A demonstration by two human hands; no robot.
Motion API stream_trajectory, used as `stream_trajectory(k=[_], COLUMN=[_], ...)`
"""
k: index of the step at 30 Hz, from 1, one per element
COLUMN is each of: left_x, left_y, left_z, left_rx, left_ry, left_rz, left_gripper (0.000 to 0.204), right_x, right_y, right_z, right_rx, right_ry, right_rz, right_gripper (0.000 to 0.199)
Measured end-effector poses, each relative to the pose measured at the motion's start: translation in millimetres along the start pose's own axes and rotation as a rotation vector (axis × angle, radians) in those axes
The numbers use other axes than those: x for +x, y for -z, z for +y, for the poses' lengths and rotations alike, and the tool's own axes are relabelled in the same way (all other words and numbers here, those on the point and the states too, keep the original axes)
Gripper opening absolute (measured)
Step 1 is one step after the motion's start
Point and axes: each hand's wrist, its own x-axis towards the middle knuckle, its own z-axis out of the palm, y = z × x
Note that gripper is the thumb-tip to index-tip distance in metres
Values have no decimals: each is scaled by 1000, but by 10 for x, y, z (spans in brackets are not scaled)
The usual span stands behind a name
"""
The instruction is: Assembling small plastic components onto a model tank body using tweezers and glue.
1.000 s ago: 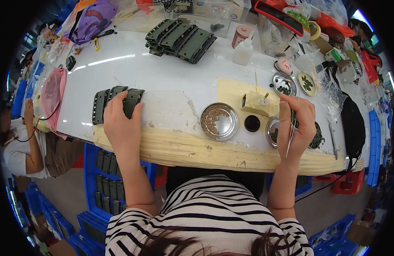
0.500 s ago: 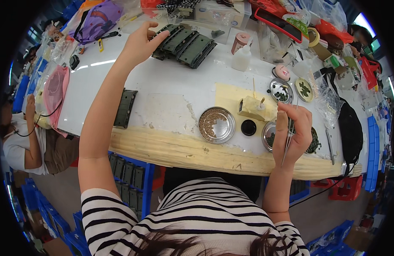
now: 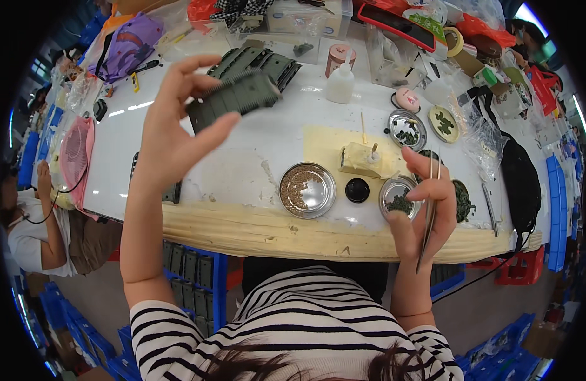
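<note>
My left hand [image 3: 169,124] grips a ribbed dark green plastic casing [image 3: 242,95] by its left end, thumb below and fingers above, tilted over the table. Behind it lie more green casings [image 3: 277,68] side by side. Another green casing [image 3: 173,193] rests near the table edge, partly hidden by my left forearm. In my right hand [image 3: 440,193] is a pair of metal tweezers [image 3: 427,222], tips downward, hanging from curled fingers while thumb and forefinger stand apart. Just beyond that hand sits a metal dish of small dark green pieces [image 3: 399,202].
Nearby are a metal dish of brown grains [image 3: 298,185], a round black cap [image 3: 357,190], a yellowish block [image 3: 361,159] and a white squeeze bottle [image 3: 340,84]. A black strap bag [image 3: 520,190] lies at right. Another person [image 3: 42,235] sits at far left.
My left hand has lifted one casing off the group and brought it nearer. My right hand has dropped slightly, its thumb and forefinger spreading apart, the tweezers still in it.
</note>
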Motion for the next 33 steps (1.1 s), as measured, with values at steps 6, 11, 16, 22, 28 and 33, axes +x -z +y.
stream_trajectory(k=[6,11,16,22,28,33], left_x=[-788,-945,-1005,-1198,-1247,-1388], left_y=[-347,-648,-1072,-1110,-1207,-1422], left_z=[498,382,505,490,474,577], left_rx=[-393,-754,-1433,-1899,-1671,-1809], left_ry=[39,112,412,830,508,607], left_rz=[-430,-318,-63,-161,-244,-80], left_gripper=[73,82,105,103,101,89], right_x=[-72,-163,-248,-292,-331,-396], right_y=[-194,-170,-123,-159,-95,-206], right_z=[-284,-289,-318,-223,-227,-263], right_rx=[149,171,76,39,11,-109], right_ry=[69,40,21,212,232,275], right_rz=[-444,-377,-275,-249,-213,-86], right_gripper=[42,42,55,35,32,37])
